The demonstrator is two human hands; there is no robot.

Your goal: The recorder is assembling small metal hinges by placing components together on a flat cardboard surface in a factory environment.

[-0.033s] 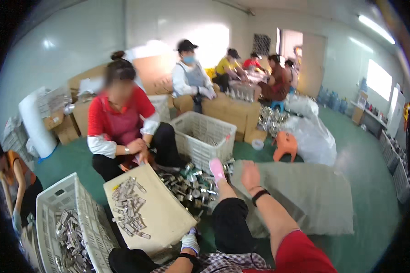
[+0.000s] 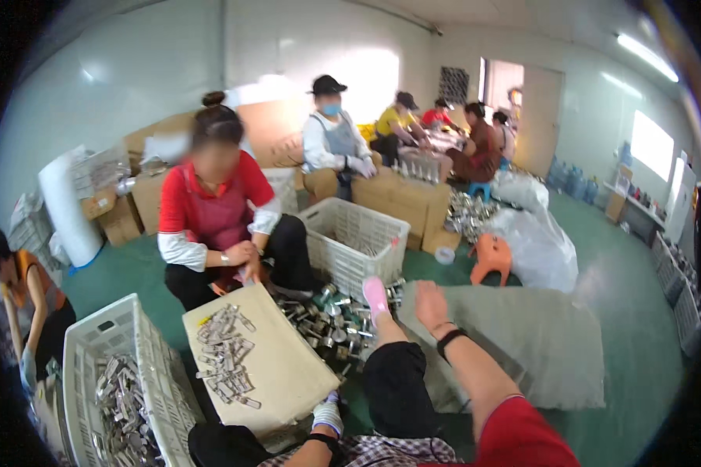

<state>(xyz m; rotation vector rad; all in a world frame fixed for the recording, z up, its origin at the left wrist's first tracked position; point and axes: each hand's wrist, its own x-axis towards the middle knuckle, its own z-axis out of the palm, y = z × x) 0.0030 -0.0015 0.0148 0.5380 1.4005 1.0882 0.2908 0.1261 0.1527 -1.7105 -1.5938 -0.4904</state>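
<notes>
My left hand (image 2: 328, 414), in a white striped glove, is low in the view beside the near corner of a pale, flat-topped block (image 2: 288, 366); its fingers are partly hidden. On the block lies a loose spread of small silvery metal pieces (image 2: 227, 354), with a bit of yellow at its far end. My right hand (image 2: 430, 305), bare with a dark wristband, is raised in front of a grey sheet (image 2: 545, 342). Its fingers look curled in, and nothing shows in them. Round-headed metal parts (image 2: 335, 327) are heaped on the floor beyond the block.
A white crate (image 2: 136, 335) of metal pieces stands at left, another white crate (image 2: 382, 233) farther off. A person in red (image 2: 218, 210) sits across the block. Behind are cardboard boxes (image 2: 401, 206), an orange stool (image 2: 491, 257), plastic bags (image 2: 541, 241) and several seated people.
The whole scene has shifted slightly right and down in the view. Both my hands keep their places, and the pieces on the block look unchanged.
</notes>
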